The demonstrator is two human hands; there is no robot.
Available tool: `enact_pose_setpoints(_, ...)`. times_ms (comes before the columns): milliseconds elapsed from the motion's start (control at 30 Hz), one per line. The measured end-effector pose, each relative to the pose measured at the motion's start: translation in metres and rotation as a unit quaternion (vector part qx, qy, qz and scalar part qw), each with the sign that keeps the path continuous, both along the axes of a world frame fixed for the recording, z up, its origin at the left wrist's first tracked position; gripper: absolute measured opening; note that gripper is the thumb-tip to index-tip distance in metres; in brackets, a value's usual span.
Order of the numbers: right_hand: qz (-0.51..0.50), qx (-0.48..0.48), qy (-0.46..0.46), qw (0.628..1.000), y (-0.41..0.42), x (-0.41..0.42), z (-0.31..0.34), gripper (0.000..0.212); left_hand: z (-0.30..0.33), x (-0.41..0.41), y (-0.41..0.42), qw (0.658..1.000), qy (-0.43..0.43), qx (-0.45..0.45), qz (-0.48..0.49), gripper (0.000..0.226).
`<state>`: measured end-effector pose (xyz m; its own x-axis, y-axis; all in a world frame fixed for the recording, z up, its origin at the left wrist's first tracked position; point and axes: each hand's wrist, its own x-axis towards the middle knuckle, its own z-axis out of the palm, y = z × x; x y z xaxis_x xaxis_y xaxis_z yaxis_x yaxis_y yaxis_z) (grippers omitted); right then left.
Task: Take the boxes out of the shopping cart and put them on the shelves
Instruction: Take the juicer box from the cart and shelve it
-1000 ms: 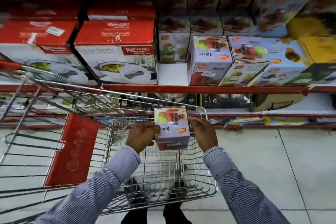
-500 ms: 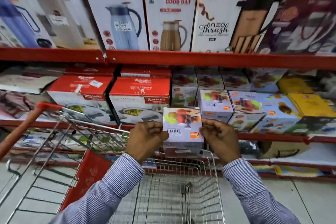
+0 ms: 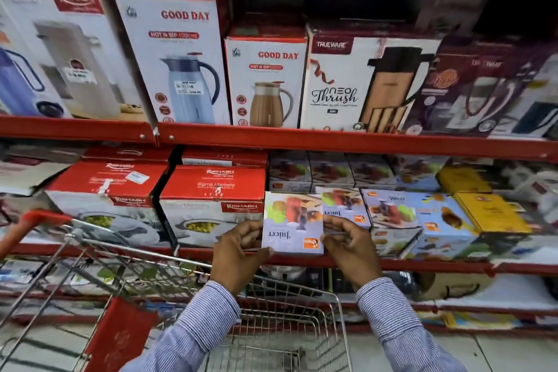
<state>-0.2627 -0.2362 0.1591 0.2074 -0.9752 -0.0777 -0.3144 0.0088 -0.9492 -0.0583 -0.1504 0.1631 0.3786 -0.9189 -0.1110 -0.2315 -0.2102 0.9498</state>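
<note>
I have the juicer box in both hands, held upside down with its print inverted, right at the front lip of the middle shelf. Left hand: fingers clamped on the box's left edge, thumb under its bottom corner. Right hand: fingers pinching the right edge.

Edges and room:
- The box sits in the gap between the Rishabh box at 9 o'clock and the next juicer box at 3 o'clock. It looks about as wide as the gap, so tight both sides.
- The bottom edge is level with the shelf lip; I cannot tell if it is touching.
- More juicer boxes stand at the back of the shelf at 12 o'clock, behind the held one.
- The upper shelf rail is well above the box, so overhead is free.

Around:
- The cart is at 6 o'clock under both wrists, its rim just below the shelf lip and its red handle out at 9 o'clock.
- Flask boxes line the upper shelf.
- A yellow box lies at 3 o'clock, past the row of juicer boxes.
- The lower shelf is at 5 o'clock; its stock is blurred.
</note>
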Motion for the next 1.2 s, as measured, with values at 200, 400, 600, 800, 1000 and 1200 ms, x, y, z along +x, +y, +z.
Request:
enact_pose_setpoints(200, -0.031, -0.014, 0.015, 0.999, -0.053, 0.009, -0.009, 0.034, -0.02, -0.004, -0.057, 0.999, 0.015, -0.024, 0.021, 0.049)
enact_pose_setpoints(400, -0.037, -0.003, 0.048, 0.998, -0.062, 0.014, -0.023, 0.034, -0.037, -0.006, -0.064, 0.999, 0.027, -0.02, 0.043, 0.055)
enact_pose_setpoints(600, 0.001, -0.054, 0.179, 0.982, -0.076, 0.02, -0.019, 0.042, -0.045, -0.01, -0.076, 0.995, -0.012, -0.037, 0.095, 0.046)
enact_pose_setpoints(800, 0.135, -0.152, 0.385, 0.9, -0.093, 0.03, -0.005, 0.041, -0.06, -0.013, -0.088, 0.981, -0.17, -0.05, 0.078, 0.023)
enact_pose_setpoints(1000, 0.234, -0.245, 0.536, 0.773, -0.126, 0.037, 0.008, 0.072, -0.061, -0.012, -0.096, 0.974, -0.216, -0.061, 0.045, 0.028)
enact_pose_setpoints(1200, 0.281, -0.23, 0.536, 0.762, -0.152, 0.04, 0.008, 0.081, -0.065, -0.017, -0.098, 0.972, -0.21, -0.083, 0.06, 0.029)
